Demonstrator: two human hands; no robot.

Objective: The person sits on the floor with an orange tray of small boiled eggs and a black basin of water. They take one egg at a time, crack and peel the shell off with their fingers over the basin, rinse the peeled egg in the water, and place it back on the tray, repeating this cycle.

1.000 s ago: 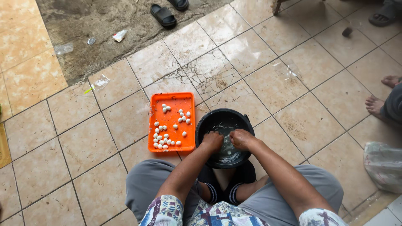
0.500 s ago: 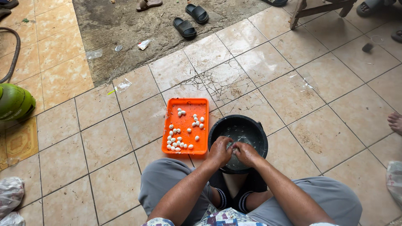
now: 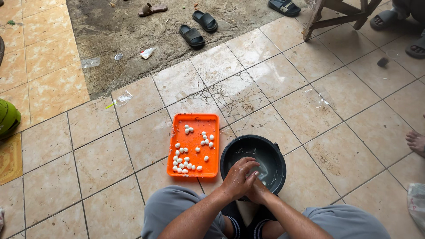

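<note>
A seated person's left hand (image 3: 239, 177) and right hand (image 3: 258, 191) press together over a round black plastic basin (image 3: 274, 155); whether they grip anything cannot be told. Small white balls (image 3: 190, 152) lie on the orange rectangular plastic tray (image 3: 177, 128) just beside it. Wet fingers could drop a ball.

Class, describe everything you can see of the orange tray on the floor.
The orange tray is a shallow rectangular dish with a raised rim and rounded corners, plastic by its look. It lies flat on the beige tiled floor, just left of the black basin, whether touching it is unclear. Small white egg-shaped pieces lie scattered inside, mostly toward the near end. Neither hand touches it.
</note>
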